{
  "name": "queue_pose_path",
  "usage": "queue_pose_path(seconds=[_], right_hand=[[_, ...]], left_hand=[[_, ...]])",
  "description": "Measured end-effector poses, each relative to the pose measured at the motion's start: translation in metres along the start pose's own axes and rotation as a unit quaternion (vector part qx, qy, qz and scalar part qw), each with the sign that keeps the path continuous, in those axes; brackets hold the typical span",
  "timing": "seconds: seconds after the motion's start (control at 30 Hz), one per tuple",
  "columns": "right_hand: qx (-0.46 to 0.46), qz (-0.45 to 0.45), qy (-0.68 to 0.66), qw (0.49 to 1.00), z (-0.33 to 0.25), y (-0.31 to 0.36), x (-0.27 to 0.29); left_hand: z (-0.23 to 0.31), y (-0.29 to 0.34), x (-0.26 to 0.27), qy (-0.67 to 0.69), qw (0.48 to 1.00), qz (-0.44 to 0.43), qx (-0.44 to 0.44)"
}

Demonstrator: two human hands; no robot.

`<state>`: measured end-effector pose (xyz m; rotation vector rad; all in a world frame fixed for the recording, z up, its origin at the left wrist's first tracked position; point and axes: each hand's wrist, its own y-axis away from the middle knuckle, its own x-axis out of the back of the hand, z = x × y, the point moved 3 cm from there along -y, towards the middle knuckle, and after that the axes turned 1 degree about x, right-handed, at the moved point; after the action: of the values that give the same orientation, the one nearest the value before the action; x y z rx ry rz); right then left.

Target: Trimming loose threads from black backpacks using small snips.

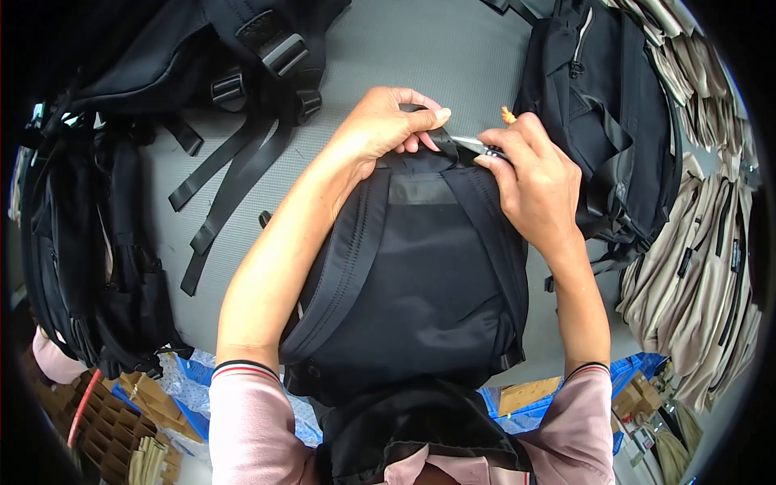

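Observation:
A black backpack [428,275] lies in front of me with its two padded shoulder straps [343,267] facing up. At its top end, my left hand [392,125] is closed on the black webbing handle [440,144], thumb over the fingers. My right hand [537,174] grips a small pair of thread snips [477,145], their pale blades pointing left at the webbing beside my left fingertips. An orange cord [508,115] pokes out above the right hand. Whether the blades touch the webbing, I cannot tell.
Another black bag with buckles and dangling straps [234,186] lies at the far left, and more black bags [97,250] hang over the left edge. To the right are a black backpack [602,121] and stacked beige pieces [687,275]. The grey table [420,56] lies beneath; blue crates [529,412] stand below its near edge.

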<state>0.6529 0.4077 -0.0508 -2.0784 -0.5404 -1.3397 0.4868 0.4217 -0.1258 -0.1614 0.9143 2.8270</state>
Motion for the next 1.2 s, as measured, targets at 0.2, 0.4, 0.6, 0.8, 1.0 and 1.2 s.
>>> queue_pose_path(seconds=[0.2,0.4,0.6,0.8,1.0,1.2], right_hand=[[-0.121,0.024,-0.126,0.984,0.009,0.002,-0.01],[-0.246,0.048,-0.317,0.915,0.025,-0.001,-0.02],[-0.121,-0.054,-0.178,0.975,0.004,-0.057,-0.042],[-0.155,-0.04,-0.193,0.968,0.006,-0.059,-0.047],[-0.156,-0.026,-0.161,0.974,0.008,-0.05,-0.045],[-0.015,0.08,-0.049,0.995,-0.032,-0.021,-0.001]], left_hand=[[0.001,0.003,0.011,0.065,0.998,-0.013,-0.002],[-0.001,0.023,0.051,0.231,0.969,0.012,-0.085],[-0.011,0.051,0.045,-0.002,0.997,0.051,-0.057],[0.001,0.062,0.035,-0.009,0.995,0.054,-0.087],[-0.001,0.06,0.022,-0.014,0.986,0.091,-0.138],[0.008,0.075,0.019,-0.089,0.97,0.165,-0.156]])
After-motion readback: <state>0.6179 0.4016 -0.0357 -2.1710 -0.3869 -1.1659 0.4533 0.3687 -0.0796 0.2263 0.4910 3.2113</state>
